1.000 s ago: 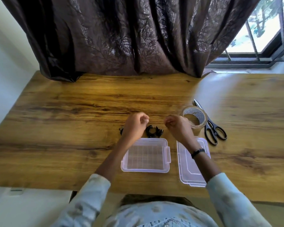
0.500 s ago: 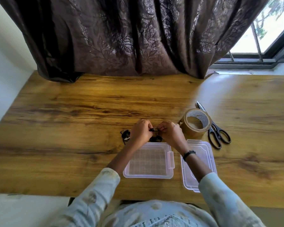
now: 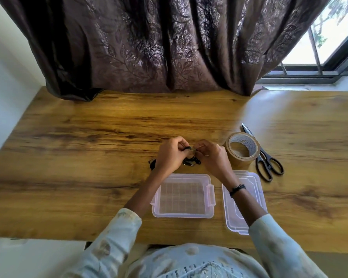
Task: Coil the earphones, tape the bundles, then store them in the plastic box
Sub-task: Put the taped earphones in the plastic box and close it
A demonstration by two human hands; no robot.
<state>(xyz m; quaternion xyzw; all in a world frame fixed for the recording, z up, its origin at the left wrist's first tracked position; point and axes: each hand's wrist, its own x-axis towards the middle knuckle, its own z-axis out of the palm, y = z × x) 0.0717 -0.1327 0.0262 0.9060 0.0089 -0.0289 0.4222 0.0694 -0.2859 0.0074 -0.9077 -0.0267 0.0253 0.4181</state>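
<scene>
Both hands meet over the wooden table just beyond the box. My left hand (image 3: 170,155) and my right hand (image 3: 212,156) pinch a black earphone bundle (image 3: 190,159) between their fingertips, its coil hanging below them. A second black earphone bundle (image 3: 152,163) peeks out on the table left of my left wrist, mostly hidden. The clear plastic box (image 3: 209,194) lies open and holds nothing in front of my hands. Its clear lid (image 3: 257,183) lies to the right, partly under my right forearm.
A roll of brown tape (image 3: 241,151) stands right of my right hand. Black scissors (image 3: 266,161) lie beside it, further right. A dark curtain (image 3: 159,49) hangs along the table's far edge, with a window at the right.
My hands were apart above the bundle a second ago. They came together and took hold of the earphone bundle, lifting it slightly. The camera view shifted a little.
</scene>
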